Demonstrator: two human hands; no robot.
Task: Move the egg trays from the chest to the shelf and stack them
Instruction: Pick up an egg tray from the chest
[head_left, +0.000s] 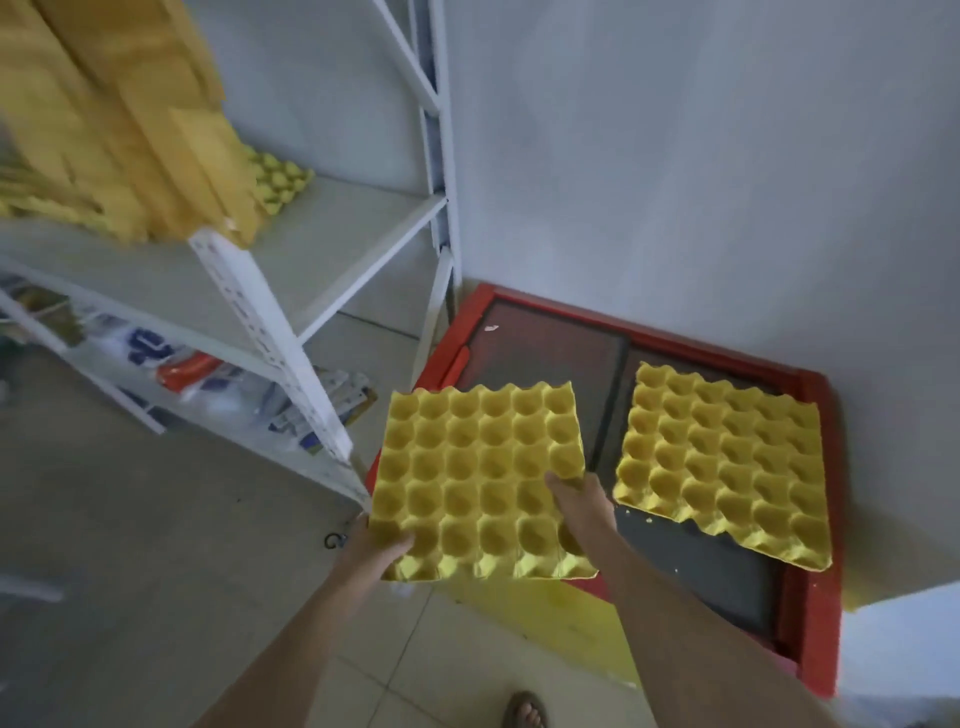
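1. Yellow moulded-pulp egg tray (480, 478), dimpled with round cups and scalloped at its edges, is held level in the air over the near left corner of the chest (810, 571)
2. Left hand (371, 545) pinches its near left corner, thumb on top; right hand (582, 506) clamps the right edge
3. A second tray (724, 460) lies flat on the chest's dark sliding lids, inside the red rim
4. On the white metal shelf (332, 234), a tall yellow stack (114, 119) is blurred and cut off at the top and left
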